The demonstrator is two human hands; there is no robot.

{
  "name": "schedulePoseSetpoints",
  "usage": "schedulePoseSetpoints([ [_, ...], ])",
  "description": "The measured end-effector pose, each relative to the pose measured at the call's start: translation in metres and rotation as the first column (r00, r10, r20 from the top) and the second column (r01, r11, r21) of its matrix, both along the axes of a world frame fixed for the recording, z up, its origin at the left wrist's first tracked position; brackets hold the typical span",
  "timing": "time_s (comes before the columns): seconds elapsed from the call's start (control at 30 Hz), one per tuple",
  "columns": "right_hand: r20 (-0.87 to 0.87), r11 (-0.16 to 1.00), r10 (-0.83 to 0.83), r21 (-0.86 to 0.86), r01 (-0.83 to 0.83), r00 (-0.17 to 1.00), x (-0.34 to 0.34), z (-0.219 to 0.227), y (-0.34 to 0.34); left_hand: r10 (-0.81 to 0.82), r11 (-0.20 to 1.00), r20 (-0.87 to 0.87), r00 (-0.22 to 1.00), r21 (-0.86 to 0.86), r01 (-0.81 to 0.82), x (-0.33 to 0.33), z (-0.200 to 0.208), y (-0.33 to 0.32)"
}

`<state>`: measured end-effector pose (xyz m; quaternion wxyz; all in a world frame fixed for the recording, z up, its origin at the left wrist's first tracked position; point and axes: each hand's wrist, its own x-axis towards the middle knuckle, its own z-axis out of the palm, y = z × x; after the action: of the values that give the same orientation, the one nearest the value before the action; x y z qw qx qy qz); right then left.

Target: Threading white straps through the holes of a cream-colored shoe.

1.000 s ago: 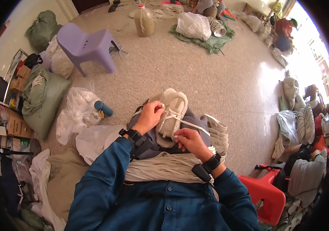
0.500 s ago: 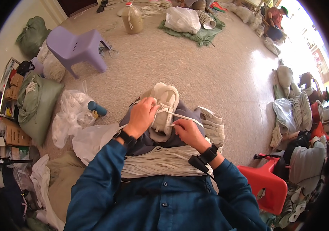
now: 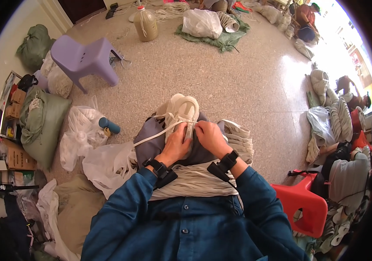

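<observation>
A cream sneaker (image 3: 188, 105) rests on my lap, its toe pointing away from me. Over its lacing lies the left side of my left hand's work: my left hand (image 3: 175, 147) grips the shoe around the tongue and opening, fingertips at the laces. My right hand (image 3: 211, 138) is closed in a pinch on a white shoelace (image 3: 192, 122) at the shoe's right side. Another length of lace (image 3: 154, 137) trails leftward from the lacing across my grey-covered thigh. The heel part is mostly hidden by my hands. A thick bundle of pale laces (image 3: 190, 185) lies across my lap, nearer to me.
Stacked pale strips (image 3: 239, 141) sit right of my lap. To the left are plastic bags (image 3: 81, 135), a blue bottle (image 3: 110, 125) and a green sack (image 3: 46, 126). A purple chair (image 3: 86, 61) stands beyond, a red stool (image 3: 303, 206) at right. Another person (image 3: 305, 19) sits far right.
My left hand has come down from the upper lacing toward the shoe's opening. My right hand has moved up to the lacing, drawing closer to the left. The head view has shifted slightly.
</observation>
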<state>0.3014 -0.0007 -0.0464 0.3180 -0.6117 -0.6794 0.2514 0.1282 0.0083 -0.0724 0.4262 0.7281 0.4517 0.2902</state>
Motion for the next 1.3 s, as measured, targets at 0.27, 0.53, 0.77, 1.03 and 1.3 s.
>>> schedulePoseSetpoints([
  [0.27,0.269,1.0,-0.01,-0.023,0.017,0.963,-0.004,0.009,0.008,-0.007,1.0,-0.015,1.0,-0.027,0.007,-0.002,0.005,0.001],
  [0.53,0.34,0.999,0.035,-0.046,-0.02,0.94,-0.004,0.012,0.011,-0.014,1.0,-0.003,1.0,-0.023,0.014,-0.003,0.007,0.0],
  [0.77,0.413,0.993,0.104,0.002,-0.115,0.905,-0.01,0.001,0.017,-0.004,0.997,0.021,1.0,-0.074,0.006,-0.003,0.006,0.001],
  [1.03,0.413,0.99,0.038,0.106,-0.089,0.91,-0.018,-0.002,0.016,0.076,0.996,0.097,0.992,0.03,-0.08,0.0,-0.013,0.012],
  [1.3,0.461,0.98,0.049,0.147,-0.131,0.886,-0.02,0.02,-0.01,0.138,0.984,0.186,0.973,-0.139,-0.112,0.007,-0.003,0.017],
])
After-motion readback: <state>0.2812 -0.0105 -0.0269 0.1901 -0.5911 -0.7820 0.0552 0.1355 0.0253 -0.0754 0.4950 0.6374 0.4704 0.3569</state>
